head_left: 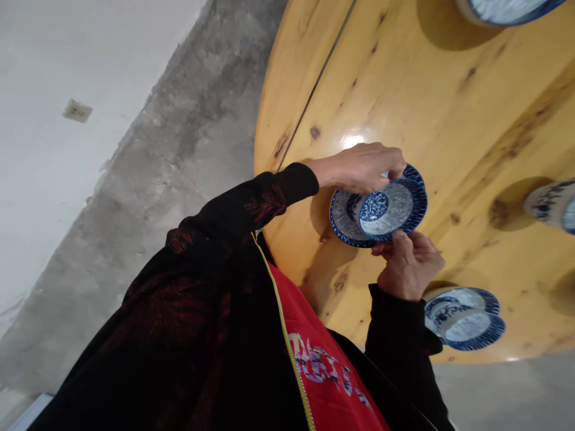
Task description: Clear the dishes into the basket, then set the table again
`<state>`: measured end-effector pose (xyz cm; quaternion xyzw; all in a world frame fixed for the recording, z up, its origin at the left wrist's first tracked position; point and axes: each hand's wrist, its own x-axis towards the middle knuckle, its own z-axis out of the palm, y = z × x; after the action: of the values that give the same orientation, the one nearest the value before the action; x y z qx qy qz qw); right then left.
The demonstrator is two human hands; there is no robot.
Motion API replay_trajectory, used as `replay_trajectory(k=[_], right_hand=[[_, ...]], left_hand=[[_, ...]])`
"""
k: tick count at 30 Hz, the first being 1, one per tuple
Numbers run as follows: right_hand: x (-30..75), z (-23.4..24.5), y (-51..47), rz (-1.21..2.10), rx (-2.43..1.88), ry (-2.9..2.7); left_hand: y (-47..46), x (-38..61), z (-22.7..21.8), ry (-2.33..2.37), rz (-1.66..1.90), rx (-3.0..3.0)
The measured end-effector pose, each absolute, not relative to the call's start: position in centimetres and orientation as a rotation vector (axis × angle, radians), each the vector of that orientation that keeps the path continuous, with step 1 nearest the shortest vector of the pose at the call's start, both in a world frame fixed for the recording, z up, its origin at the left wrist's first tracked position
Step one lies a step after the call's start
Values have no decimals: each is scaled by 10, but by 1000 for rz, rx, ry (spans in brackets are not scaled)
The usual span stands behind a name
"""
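Observation:
A blue-and-white patterned bowl (395,212) is held over the table, tilted, with its inside towards me. Part of a second blue-and-white bowl (345,224) shows beneath it and to its left; I cannot tell whether the two touch. My left hand (375,167) comes in from the left and is closed on the upper bowl's far rim. On the near rim, the thumb and fingers of my right hand (412,263) pinch the same bowl. The fingertips under the rims are partly hidden.
The bowls are over a round, knotty wooden table (413,102) with a dark seam. Two overlapping blue-and-white bowls (471,323) sit by my right sleeve. A patterned cup or bowl (552,203) stands at the right, another bowl (507,9) at the top. Concrete floor (188,126) lies left.

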<state>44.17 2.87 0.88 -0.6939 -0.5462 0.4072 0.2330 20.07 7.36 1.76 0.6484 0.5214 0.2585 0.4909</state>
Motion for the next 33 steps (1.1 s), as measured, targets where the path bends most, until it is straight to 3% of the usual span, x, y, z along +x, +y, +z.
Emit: replay_trajectory(k=[33], right_hand=[[429,13,20,1138,-1895,-1389]], left_hand=[[85,202,4,1279,589,1719]])
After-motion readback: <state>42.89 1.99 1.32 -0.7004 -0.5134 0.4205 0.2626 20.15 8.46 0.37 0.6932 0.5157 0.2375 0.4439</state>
